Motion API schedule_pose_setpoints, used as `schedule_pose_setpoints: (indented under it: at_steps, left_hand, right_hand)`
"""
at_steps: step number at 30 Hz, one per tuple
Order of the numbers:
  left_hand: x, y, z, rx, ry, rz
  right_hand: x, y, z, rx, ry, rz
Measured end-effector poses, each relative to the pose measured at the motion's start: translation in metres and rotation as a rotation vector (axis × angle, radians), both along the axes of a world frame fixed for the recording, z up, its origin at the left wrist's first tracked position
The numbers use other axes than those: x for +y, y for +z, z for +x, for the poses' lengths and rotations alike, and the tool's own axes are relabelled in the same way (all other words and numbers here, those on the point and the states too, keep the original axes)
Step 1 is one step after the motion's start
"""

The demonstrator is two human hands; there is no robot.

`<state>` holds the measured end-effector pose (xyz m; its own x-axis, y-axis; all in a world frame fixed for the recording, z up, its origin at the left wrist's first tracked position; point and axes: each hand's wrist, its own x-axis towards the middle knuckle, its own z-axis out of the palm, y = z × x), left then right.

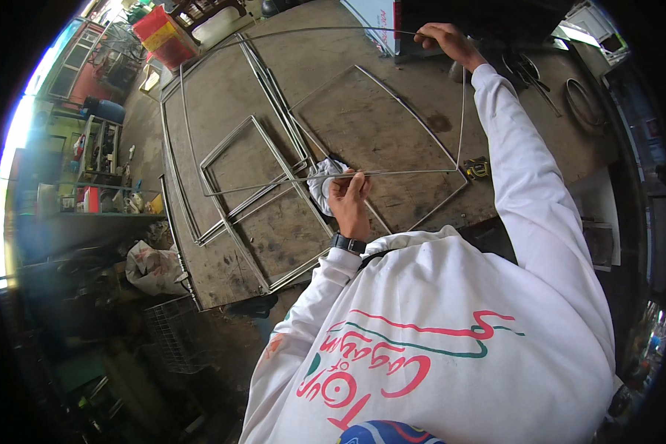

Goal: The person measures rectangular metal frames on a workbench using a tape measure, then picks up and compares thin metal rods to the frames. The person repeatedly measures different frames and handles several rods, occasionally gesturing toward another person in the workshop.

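Note:
A thin metal rod frame (414,172), roughly rectangular, is held above the table by both my hands. My left hand (350,203), with a black watch at the wrist, pinches the near bar around its middle. Stretched out to the far right, my right hand (449,44) has its fingers closed on the far bar near a corner. A whitish rag (320,185) is bunched beside my left hand; whether the hand touches it I cannot tell. Below lie several other metal frames, among them a smaller one (229,138) at left and a larger one (405,103) at right.
The worn brown table (229,277) carries a yellow-and-black tape measure (479,169) at right. A red-and-yellow container (163,41) and a pale box (377,22) stand at the far side. Toward the right edge is a ring-shaped piece (584,105). A wire basket (174,337) is at lower left.

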<state>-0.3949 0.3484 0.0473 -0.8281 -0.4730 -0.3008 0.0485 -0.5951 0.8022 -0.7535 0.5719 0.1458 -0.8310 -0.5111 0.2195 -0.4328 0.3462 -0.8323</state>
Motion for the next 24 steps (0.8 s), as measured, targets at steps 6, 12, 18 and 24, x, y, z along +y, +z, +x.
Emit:
schedule_pose_setpoints:
  at_steps: [6,12,18,24]
  left_hand:
    - [0.000,-0.002,0.005,-0.024,0.013,-0.022]
    - [0.001,0.000,0.006,-0.004,0.014,-0.044]
    - [0.000,0.000,0.007,0.002,0.018,-0.077]
    - [0.000,0.001,0.007,-0.010,0.021,-0.083]
  right_hand:
    - [-0.003,0.010,0.024,0.031,-0.092,-0.003]
    - [0.002,0.008,0.026,0.051,-0.131,0.000]
    - [0.000,0.007,0.027,-0.003,-0.146,-0.013]
    - [0.000,0.001,0.021,0.002,-0.108,-0.039]
